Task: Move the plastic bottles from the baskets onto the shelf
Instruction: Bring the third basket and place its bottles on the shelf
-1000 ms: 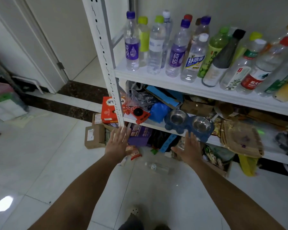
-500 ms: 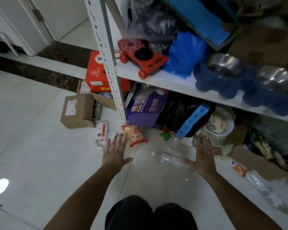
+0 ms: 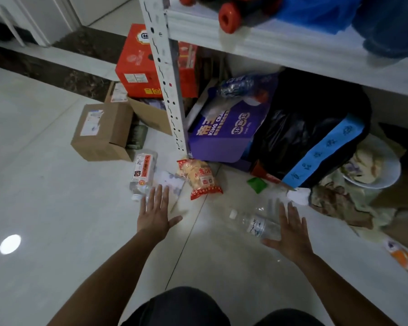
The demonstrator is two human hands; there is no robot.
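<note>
A clear plastic bottle [image 3: 252, 223] with a white cap lies on its side on the white floor tiles. My right hand [image 3: 291, 231] hovers spread over its far end, fingers straight, holding nothing. A second clear bottle [image 3: 143, 171] with a red and white label lies on the floor by the shelf post. My left hand [image 3: 157, 211] is spread flat just below that bottle's cap, not gripping it. An orange-labelled bottle [image 3: 404, 257] lies at the right edge. The white shelf [image 3: 280, 47] runs overhead; no basket is in view.
A red snack bag [image 3: 199, 178] lies between the two bottles. Cardboard boxes [image 3: 104, 131], an orange carton [image 3: 139, 64], a purple box [image 3: 224, 132] and a black bag [image 3: 299, 128] crowd the space under the shelf. The perforated shelf post [image 3: 169, 74] stands ahead.
The view has dropped from the bottle-filled upper shelf to the floor. Both hands have come down with spread fingers and now sit close over the two lying bottles.
</note>
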